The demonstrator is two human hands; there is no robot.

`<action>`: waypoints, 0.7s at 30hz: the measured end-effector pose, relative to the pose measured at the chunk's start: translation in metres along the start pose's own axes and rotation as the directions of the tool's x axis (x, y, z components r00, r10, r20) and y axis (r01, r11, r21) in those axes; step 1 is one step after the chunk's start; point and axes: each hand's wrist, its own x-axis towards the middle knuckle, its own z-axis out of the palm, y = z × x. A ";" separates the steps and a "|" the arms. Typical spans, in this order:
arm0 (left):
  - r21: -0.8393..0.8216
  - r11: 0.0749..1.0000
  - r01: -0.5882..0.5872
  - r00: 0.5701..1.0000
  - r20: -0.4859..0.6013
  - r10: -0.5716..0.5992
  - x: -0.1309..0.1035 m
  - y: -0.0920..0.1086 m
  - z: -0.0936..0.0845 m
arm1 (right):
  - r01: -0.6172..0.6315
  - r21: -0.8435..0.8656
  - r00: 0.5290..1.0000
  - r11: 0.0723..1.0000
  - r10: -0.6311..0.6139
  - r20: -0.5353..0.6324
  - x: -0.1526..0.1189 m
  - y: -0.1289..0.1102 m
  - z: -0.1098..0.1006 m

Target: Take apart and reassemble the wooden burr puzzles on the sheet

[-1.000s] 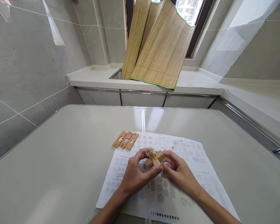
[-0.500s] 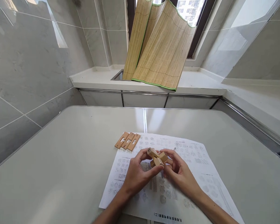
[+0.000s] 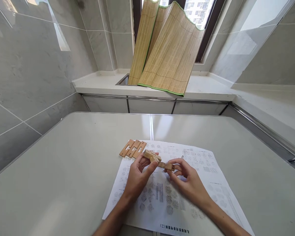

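Note:
Above the printed sheet, my left hand (image 3: 140, 173) grips a cluster of notched wooden blocks (image 3: 152, 156) between thumb and fingers. My right hand (image 3: 183, 175) pinches the marked end of a wooden stick (image 3: 167, 166), whose other end meets the cluster. Whether the stick is locked into the cluster cannot be made out. Three flat slotted wooden plates (image 3: 133, 148) lie side by side at the sheet's upper left corner, just beyond my left hand. Small printed diagrams cover the white sheet (image 3: 199, 183) beneath both hands.
The pale table (image 3: 64, 164) has a seam running down its middle. Beyond its far edge is a white ledge (image 3: 98, 86), where a folded bamboo mat (image 3: 172, 52) leans before the window. Tiled walls (image 3: 39, 55) rise on both sides.
The block cluster has shifted left and up with my left hand and been turned. A stick now extends to the right from it, held at its end by my right hand.

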 end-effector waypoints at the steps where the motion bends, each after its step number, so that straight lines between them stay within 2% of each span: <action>1: -0.002 1.000 -0.002 1.000 -0.001 0.002 0.000 0.001 0.000 | 0.046 -0.047 0.999 0.998 -0.045 0.006 -0.001 0.002 0.001; 4: -0.004 1.000 -0.010 1.000 0.018 0.010 0.000 0.000 -0.001 | 0.209 -0.166 0.978 0.964 -0.201 0.063 -0.001 0.008 0.005; 7: 0.025 0.999 -0.036 0.999 0.041 0.035 -0.001 -0.003 -0.001 | 0.296 -0.259 0.954 0.919 -0.274 0.119 -0.002 0.012 0.005; 10: 0.126 0.988 -0.092 0.994 0.070 0.084 -0.003 -0.003 -0.001 | 0.291 -0.309 0.955 0.905 -0.256 0.150 -0.001 0.011 0.003; 12: 0.224 0.967 -0.124 0.990 0.089 0.106 -0.004 -0.002 0.000 | 0.251 -0.312 0.967 0.916 -0.223 0.124 -0.001 0.009 0.000; 15: 0.334 0.924 -0.186 0.979 0.139 0.147 -0.006 0.001 0.001 | 0.225 -0.263 0.974 0.938 -0.213 0.075 0.002 0.006 -0.004; 18: 0.370 0.885 -0.284 0.952 0.218 0.214 -0.005 0.002 0.000 | 0.269 -0.186 0.963 0.945 -0.256 0.088 0.004 0.004 -0.007; 21: 0.410 0.844 -0.345 0.934 0.236 0.267 -0.004 0.004 -0.005 | 0.271 -0.113 0.959 0.956 -0.259 0.112 0.005 0.001 -0.009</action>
